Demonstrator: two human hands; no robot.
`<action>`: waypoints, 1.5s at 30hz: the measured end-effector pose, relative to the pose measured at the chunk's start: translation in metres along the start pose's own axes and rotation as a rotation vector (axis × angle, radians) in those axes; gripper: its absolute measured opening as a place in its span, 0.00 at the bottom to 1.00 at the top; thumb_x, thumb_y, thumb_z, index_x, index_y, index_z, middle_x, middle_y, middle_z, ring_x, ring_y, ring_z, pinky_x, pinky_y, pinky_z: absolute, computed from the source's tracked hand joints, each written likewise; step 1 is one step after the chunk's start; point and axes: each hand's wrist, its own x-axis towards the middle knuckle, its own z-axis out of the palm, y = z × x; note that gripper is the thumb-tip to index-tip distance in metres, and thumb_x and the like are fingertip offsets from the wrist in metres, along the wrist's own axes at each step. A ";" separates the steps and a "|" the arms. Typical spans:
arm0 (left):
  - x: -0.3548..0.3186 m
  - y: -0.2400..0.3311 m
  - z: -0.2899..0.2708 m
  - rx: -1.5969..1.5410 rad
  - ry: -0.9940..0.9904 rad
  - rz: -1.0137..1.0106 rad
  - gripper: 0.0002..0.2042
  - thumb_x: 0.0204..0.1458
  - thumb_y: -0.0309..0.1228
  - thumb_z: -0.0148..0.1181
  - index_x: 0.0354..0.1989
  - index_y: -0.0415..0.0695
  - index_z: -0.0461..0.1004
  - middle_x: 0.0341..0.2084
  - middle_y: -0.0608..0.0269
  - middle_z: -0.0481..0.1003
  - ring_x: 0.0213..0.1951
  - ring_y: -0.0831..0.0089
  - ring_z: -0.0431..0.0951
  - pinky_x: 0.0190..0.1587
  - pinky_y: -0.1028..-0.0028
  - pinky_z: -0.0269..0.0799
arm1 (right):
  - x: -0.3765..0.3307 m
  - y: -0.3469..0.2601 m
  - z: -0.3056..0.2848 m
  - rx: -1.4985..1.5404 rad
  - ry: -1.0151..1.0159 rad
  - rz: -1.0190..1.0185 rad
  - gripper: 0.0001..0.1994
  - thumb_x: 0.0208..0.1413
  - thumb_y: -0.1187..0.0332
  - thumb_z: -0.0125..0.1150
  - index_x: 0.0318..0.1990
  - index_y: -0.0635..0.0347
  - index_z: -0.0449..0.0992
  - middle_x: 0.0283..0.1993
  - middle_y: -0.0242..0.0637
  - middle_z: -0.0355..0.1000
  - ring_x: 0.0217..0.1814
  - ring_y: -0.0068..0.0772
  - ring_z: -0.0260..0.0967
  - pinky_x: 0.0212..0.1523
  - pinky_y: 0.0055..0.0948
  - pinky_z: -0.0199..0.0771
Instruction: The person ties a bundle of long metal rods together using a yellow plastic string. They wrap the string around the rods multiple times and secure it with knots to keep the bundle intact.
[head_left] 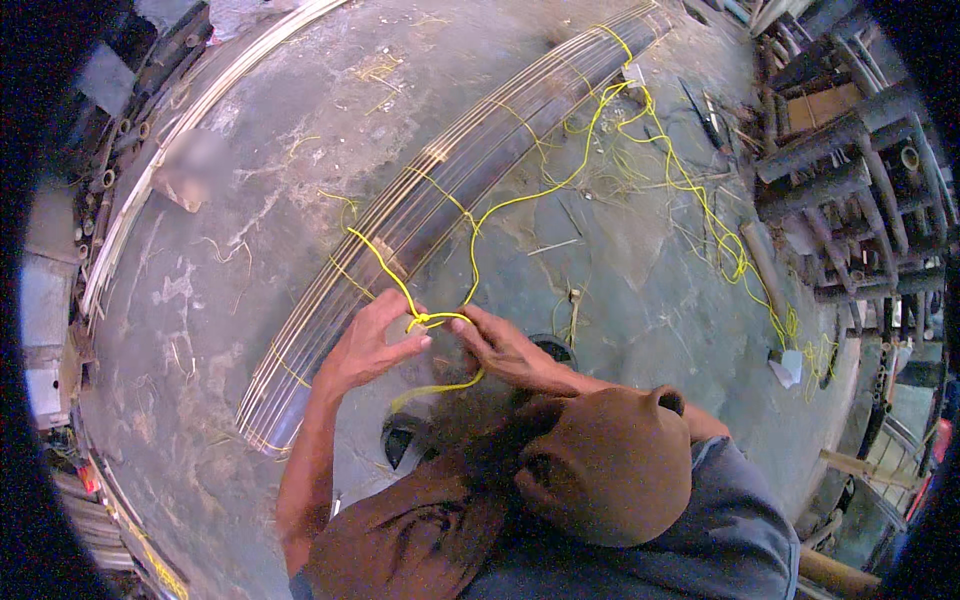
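A bright yellow cord (442, 318) runs between my two hands, with a small knot in it close to my left fingers. My left hand (365, 345) has its fingers and thumb around the cord beside the knot. To its right, my right hand (498, 345) pinches the cord between thumb and fingers. Just beyond the hands lies a long, dark, half-round bundle (435, 215) that looks like bamboo, with thin pale strips (330, 265) laid along its upper side. Yellow ties cross it at intervals. One cord length passes over its edge, and a looser end hangs below my right hand.
Loose yellow cord (722, 235) trails over the concrete floor to the right, beside a pair of long dark tools (706, 118). Stacked dark bamboo frames (850, 190) stand at the far right. Long pale strips (190, 120) curve along the left. Cord scraps lie scattered about.
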 end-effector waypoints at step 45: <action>-0.012 -0.070 -0.073 -0.035 -0.084 -0.537 0.14 0.52 0.37 0.58 0.33 0.34 0.75 0.21 0.67 0.70 0.27 0.78 0.67 0.29 0.73 0.63 | 0.111 0.021 0.104 0.663 -0.102 -0.061 0.13 0.61 0.62 0.52 0.37 0.66 0.72 0.31 0.34 0.73 0.28 0.18 0.65 0.28 0.18 0.67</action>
